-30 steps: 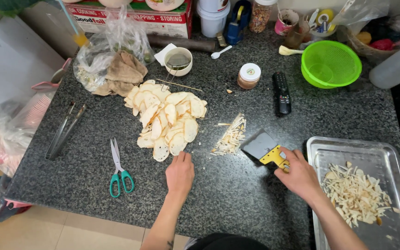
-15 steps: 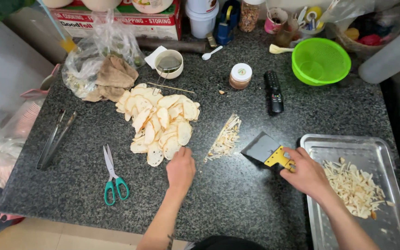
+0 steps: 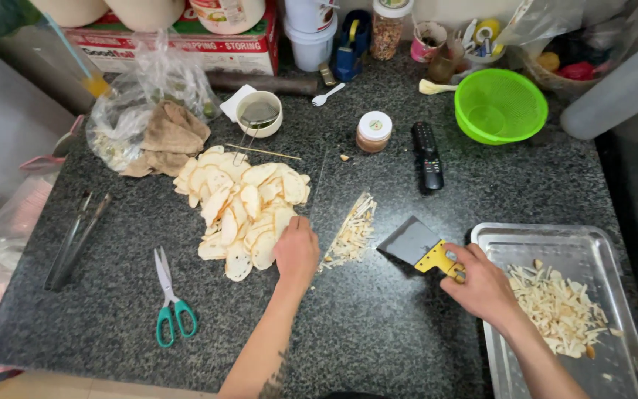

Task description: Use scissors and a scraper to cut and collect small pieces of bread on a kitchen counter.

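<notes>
My left hand [image 3: 297, 253] is closed in a fist on the dark granite counter, between a pile of pale round slices [image 3: 241, 210] and a small heap of thin cut strips [image 3: 352, 233]. It seems to grip a knife [image 3: 334, 188] whose flat blade points away from me and is hard to make out against the stone. My right hand [image 3: 482, 284] holds a scraper [image 3: 415, 244] by its yellow handle, with the dark blade flat on the counter left of a steel tray [image 3: 496, 236]. The tray holds more cut strips [image 3: 559, 307].
Green-handled scissors [image 3: 171, 299] and metal tongs [image 3: 75, 236] lie at the left. Behind the slices are a plastic bag [image 3: 149, 111], a cup [image 3: 258, 112], a small jar [image 3: 374, 131], a black remote [image 3: 428, 155] and a green bowl [image 3: 500, 105]. Boxes and containers line the back.
The view has shifted slightly. My left hand has stayed between the slices and the strips. My right hand still holds the scraper beside the tray.
</notes>
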